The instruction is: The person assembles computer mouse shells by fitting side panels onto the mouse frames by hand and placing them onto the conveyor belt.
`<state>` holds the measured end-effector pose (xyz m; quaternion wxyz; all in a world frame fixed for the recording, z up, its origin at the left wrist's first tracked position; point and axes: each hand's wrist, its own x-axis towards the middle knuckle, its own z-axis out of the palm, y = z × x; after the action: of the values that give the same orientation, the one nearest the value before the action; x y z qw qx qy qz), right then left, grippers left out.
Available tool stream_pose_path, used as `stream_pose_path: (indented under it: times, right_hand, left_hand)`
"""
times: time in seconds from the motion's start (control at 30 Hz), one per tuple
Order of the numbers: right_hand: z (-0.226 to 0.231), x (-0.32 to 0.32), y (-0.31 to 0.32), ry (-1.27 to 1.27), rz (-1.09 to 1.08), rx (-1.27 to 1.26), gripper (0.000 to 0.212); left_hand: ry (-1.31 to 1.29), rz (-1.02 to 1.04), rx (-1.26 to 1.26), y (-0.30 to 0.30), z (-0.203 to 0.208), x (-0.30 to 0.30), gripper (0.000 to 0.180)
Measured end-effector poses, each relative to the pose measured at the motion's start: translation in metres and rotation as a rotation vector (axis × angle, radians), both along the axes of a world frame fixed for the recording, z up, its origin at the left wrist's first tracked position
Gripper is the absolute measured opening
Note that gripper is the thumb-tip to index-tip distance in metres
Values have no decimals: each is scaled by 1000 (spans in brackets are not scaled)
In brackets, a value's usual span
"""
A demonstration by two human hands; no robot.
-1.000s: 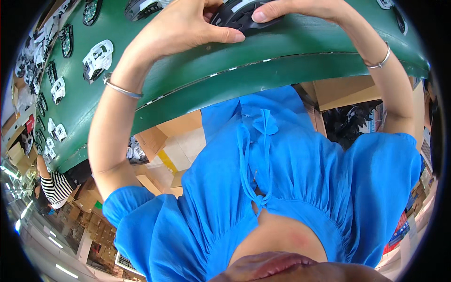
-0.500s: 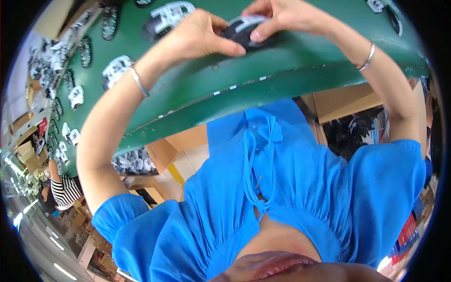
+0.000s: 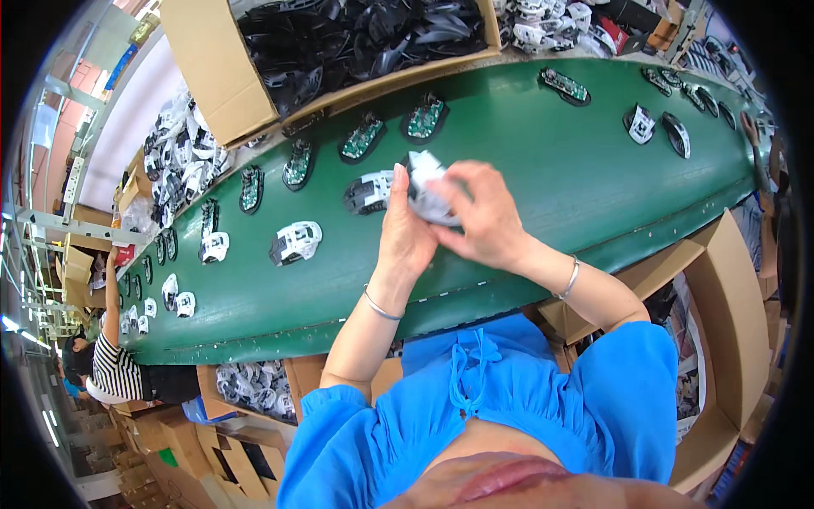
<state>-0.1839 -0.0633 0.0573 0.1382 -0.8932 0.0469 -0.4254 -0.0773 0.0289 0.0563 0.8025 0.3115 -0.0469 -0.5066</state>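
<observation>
Above the green work surface I hold a white plastic shell piece (image 3: 428,188), which looks like a computer mouse part and is blurred by motion. My left hand (image 3: 407,227) grips its left side, thumb up along the edge. My right hand (image 3: 487,216) has its fingers closed over the right side. Just behind my left hand lies a white-and-black mouse shell (image 3: 369,193), partly hidden by it. Another white shell (image 3: 297,243) rests farther left. Beyond my hands stand mouse bases with green circuit boards, one of them a black base (image 3: 425,119).
A cardboard box of black shells (image 3: 500,25) stands at the back. White parts (image 3: 182,153) are heaped behind the green belt (image 3: 543,204). Several shells and boards lie along it both ways. At far left a person in a striped top (image 3: 114,365) reaches in. An open carton (image 3: 725,339) is at right.
My view has tilted up, showing more of the belt. Earlier both hands held a dark shell with a grey edge; now a white side shows in them, and my right hand is smeared by motion.
</observation>
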Motion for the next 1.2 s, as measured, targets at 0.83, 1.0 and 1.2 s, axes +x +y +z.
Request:
stream_pose_path:
  times: [0.83,1.0,1.2]
  right_hand:
    - [51,168,-214,-292,-125,2038,13]
    - [56,182,-184,-99,-386,1519,15]
    - [57,198,-177,-420,-387,1756,12]
  left_hand:
    - [-174,-113,-20,18,-35,32,36]
    - [-172,-114,-11,21,-40,32,37]
    - [-164,-92,1,29,-37,31,36]
